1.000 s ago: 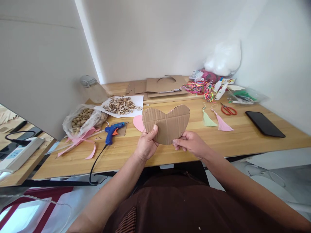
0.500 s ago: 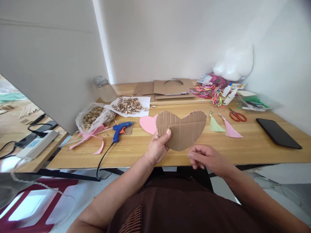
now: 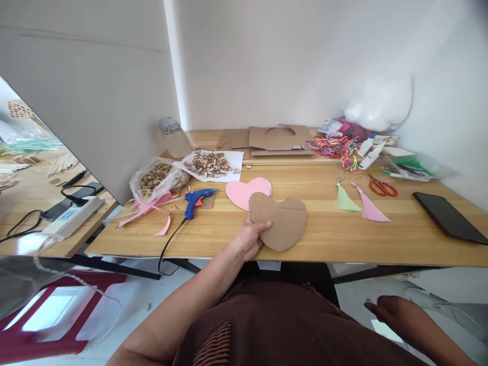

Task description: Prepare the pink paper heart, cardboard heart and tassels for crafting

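Observation:
My left hand (image 3: 249,241) is closed on the lower left side of a heart-shaped piece of cardboard (image 3: 284,223), thumb on top and fingers underneath. Its plain brown face is turned up, held over the front of the table. Behind it a pink paper heart (image 3: 244,191) lies on the tabletop, partly covered by the cardboard heart. Off to the lower right, below the table's front edge, is my right hand (image 3: 389,310). It is in shadow with the fingers curled together, and anything inside them is hidden.
A blue glue gun (image 3: 193,201) lies left with its cord over the edge. Behind it are a bag of peanuts (image 3: 154,179) and shell pieces on paper (image 3: 211,163). On the right are tassels (image 3: 369,206), red-handled scissors (image 3: 382,187) and a black phone (image 3: 448,216).
My right hand has dropped from beside the cardboard heart to below the table edge at right. The cardboard heart has come lower and shows a smoother face, exposing more of the pink heart.

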A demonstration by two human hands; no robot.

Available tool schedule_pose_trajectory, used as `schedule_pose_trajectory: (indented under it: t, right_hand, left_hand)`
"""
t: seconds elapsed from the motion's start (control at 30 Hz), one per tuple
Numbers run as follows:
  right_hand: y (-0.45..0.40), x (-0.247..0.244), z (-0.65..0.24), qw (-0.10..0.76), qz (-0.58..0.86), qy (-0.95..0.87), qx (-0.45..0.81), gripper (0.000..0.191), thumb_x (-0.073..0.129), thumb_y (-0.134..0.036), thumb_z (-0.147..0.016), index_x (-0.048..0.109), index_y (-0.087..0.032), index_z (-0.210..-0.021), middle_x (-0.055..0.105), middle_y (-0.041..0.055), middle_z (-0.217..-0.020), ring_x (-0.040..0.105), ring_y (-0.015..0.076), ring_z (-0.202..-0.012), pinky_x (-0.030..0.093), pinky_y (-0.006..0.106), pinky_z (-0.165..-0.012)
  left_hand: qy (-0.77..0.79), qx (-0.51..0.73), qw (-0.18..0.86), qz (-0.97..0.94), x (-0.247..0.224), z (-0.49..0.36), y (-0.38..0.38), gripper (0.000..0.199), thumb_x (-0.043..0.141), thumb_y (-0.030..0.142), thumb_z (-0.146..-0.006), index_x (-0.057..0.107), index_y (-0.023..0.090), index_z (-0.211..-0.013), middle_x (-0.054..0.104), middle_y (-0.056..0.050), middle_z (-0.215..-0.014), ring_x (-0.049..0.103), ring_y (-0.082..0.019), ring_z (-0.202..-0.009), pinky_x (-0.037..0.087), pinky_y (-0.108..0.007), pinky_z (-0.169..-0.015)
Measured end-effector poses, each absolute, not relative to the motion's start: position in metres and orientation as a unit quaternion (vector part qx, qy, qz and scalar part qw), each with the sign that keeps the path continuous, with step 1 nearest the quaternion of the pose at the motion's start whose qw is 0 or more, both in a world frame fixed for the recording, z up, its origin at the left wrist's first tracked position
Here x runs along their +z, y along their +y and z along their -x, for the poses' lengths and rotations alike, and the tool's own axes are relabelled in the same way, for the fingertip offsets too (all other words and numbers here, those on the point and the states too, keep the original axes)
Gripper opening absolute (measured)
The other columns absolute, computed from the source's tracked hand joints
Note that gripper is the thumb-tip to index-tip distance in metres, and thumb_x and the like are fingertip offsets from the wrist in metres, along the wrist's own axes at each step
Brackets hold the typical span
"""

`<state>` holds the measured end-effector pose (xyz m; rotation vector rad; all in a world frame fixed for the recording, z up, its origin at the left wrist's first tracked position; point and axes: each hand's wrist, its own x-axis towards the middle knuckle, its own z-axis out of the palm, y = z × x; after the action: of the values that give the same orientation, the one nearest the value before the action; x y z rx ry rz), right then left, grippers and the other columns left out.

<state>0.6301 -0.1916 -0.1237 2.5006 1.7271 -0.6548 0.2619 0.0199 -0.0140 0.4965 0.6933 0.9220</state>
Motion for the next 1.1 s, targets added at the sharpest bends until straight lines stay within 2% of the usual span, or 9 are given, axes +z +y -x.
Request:
schedule_pose_trajectory:
  t: [0.07,0.17,0.27,0.37,0.57,0.7,0.77,0.97,1.1]
  right_hand:
    - [-0.187,-0.126,-0.628,0.043,-0.801,0.553,-0.226,0.048,0.044,-0.056,-0.087,0.056,-0.029,-0.049,0.071,0.0167,-0.067,0.071,0.0415,-0.073,0.051,0.055,-0.075]
    - [-0.181,-0.128,-0.626,0.008,-0.777,0.579,-0.246,0.018,0.058,-0.038,-0.073,0.073,-0.028,-0.074,0.077,0.0175,-0.109,0.069,0.0440,-0.112,0.051,0.053,-0.096]
    - [-0.174,-0.123,-0.617,-0.047,-0.761,0.583,-0.282,0.041,0.060,-0.029,-0.067,0.077,-0.029,-0.104,0.070,0.0130,-0.136,0.064,0.0379,-0.127,0.053,0.044,-0.100]
    - [-0.163,-0.104,-0.598,-0.060,-0.753,0.572,-0.319,0.032,0.049,-0.038,-0.086,0.077,-0.028,-0.094,0.080,0.0113,-0.102,0.076,0.0312,-0.087,0.057,0.039,-0.075]
    - [-0.146,-0.073,-0.576,-0.075,-0.773,0.615,-0.139,0.053,0.041,-0.058,-0.094,0.050,-0.025,-0.054,0.060,0.0029,-0.053,0.058,0.0219,-0.053,0.041,0.032,-0.054]
    - [-0.148,-0.095,-0.590,-0.114,-0.740,0.645,-0.154,0.032,0.053,-0.051,-0.085,0.073,-0.025,-0.084,0.081,0.0094,-0.092,0.075,0.0288,-0.078,0.055,0.036,-0.067]
    - [-0.150,-0.109,-0.596,-0.138,-0.721,0.659,-0.164,0.047,0.060,-0.049,-0.076,0.075,-0.023,-0.113,0.078,0.0139,-0.119,0.076,0.0348,-0.100,0.059,0.041,-0.082]
    - [-0.153,-0.127,-0.596,-0.062,-0.761,0.611,-0.209,0.044,0.046,-0.059,-0.087,0.076,-0.030,-0.074,0.081,0.0084,-0.081,0.077,0.0341,-0.075,0.058,0.043,-0.069]
    - [-0.151,-0.138,-0.601,-0.141,-0.760,0.602,-0.201,0.040,0.060,-0.057,-0.074,0.080,-0.027,-0.090,0.081,0.0122,-0.101,0.076,0.0387,-0.097,0.057,0.050,-0.090]
  left_hand:
    - [0.320,0.436,0.808,-0.234,-0.015,-0.260,0.021,0.062,0.086,0.007,-0.060,0.066,0.019,-0.117,0.077,-0.005,-0.096,0.070,-0.019,-0.086,0.055,-0.031,-0.081]
    - [0.313,0.442,0.807,-0.235,-0.018,-0.257,0.021,0.064,0.087,0.007,-0.061,0.065,0.020,-0.119,0.077,-0.005,-0.097,0.070,-0.018,-0.087,0.055,-0.031,-0.082]
    - [0.299,0.443,0.811,-0.240,-0.023,-0.254,0.020,0.070,0.091,0.010,-0.061,0.063,0.021,-0.124,0.077,-0.005,-0.099,0.070,-0.019,-0.089,0.055,-0.032,-0.085]
    - [0.293,0.441,0.813,-0.241,-0.025,-0.254,0.020,0.073,0.093,0.011,-0.060,0.062,0.020,-0.126,0.077,-0.005,-0.100,0.071,-0.019,-0.089,0.055,-0.033,-0.087]
    - [0.294,0.438,0.817,-0.234,-0.024,-0.254,0.020,0.058,0.093,0.011,-0.058,0.067,0.017,-0.110,0.077,-0.006,-0.099,0.072,-0.019,-0.088,0.057,-0.032,-0.085]
    - [0.281,0.435,0.823,-0.233,-0.026,-0.255,0.019,0.053,0.093,0.013,-0.058,0.069,0.016,-0.105,0.078,-0.006,-0.101,0.071,-0.019,-0.091,0.055,-0.033,-0.090]
    - [0.280,0.435,0.823,-0.233,-0.027,-0.256,0.019,0.053,0.094,0.013,-0.057,0.070,0.015,-0.104,0.077,-0.008,-0.102,0.071,-0.020,-0.091,0.054,-0.034,-0.091]
    - [0.276,0.438,0.822,-0.239,-0.028,-0.257,0.020,0.057,0.096,0.016,-0.054,0.070,0.015,-0.104,0.077,-0.007,-0.101,0.070,-0.020,-0.091,0.054,-0.036,-0.092]
    - [0.274,0.437,0.822,-0.242,-0.026,-0.256,0.020,0.057,0.096,0.017,-0.053,0.069,0.017,-0.103,0.077,-0.006,-0.100,0.070,-0.019,-0.090,0.055,-0.033,-0.088]
